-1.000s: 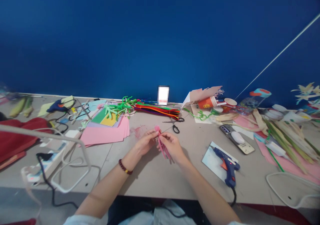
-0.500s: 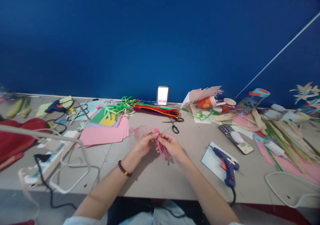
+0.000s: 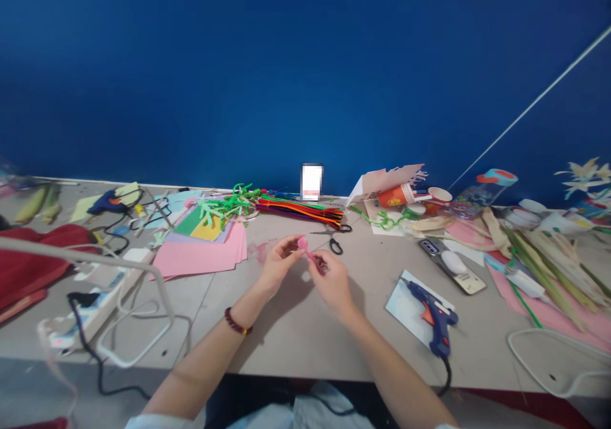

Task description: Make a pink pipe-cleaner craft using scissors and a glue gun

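Note:
A small pink pipe-cleaner piece with a rounded head and thin stems is held up between my hands, above the middle of the table. My left hand pinches at its head with thumb and fingertips. Lower down, my right hand grips the stems, which its fingers partly hide. Just beyond my hands lie black-handled scissors. Behind those rests a bundle of colourful pipe cleaners.
Pink paper sheets and green pipe-cleaner shapes lie on the left, near a power strip. A blue glue gun and a phone are on the right. A lit screen stands by the blue wall.
The pink piece has turned: its stems hung towards me and are now gathered towards my right hand. My left fingers have opened a little around its head.

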### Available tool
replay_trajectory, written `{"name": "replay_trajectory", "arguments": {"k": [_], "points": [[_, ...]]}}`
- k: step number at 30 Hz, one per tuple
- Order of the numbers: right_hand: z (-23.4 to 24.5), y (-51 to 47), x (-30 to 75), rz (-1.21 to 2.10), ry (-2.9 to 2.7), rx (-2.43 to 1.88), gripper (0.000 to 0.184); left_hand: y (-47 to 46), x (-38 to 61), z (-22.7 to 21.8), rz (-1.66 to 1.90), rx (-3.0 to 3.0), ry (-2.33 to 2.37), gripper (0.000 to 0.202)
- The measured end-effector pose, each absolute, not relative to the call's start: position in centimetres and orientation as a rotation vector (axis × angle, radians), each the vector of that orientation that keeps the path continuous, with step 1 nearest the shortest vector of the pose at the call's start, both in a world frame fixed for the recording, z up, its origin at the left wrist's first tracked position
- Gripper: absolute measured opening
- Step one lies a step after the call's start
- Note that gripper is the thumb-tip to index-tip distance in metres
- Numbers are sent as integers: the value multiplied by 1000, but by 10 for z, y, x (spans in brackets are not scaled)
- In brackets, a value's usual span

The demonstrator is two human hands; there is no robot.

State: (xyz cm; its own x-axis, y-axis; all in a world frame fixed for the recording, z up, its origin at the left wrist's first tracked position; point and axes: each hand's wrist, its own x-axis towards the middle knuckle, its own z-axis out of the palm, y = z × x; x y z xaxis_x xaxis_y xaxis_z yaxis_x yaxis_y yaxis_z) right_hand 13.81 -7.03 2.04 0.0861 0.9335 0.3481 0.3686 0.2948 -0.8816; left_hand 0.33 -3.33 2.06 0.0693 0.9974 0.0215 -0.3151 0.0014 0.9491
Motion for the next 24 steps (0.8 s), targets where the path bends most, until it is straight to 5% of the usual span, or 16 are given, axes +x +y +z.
{"name": "replay_trajectory", "arguments": {"k": [6,15,24], "points": [[25,-70,140,563,-1549,-1284,14,-34,2,20,1338,1218,1004,35],[21,-68,139,886,-1379,-1201,22,-39,4,23,1393,1640,1102,22],[28,-67,143,727,-1431,-1230,22,-41,2,22,1359,1896,1080,20]]}}
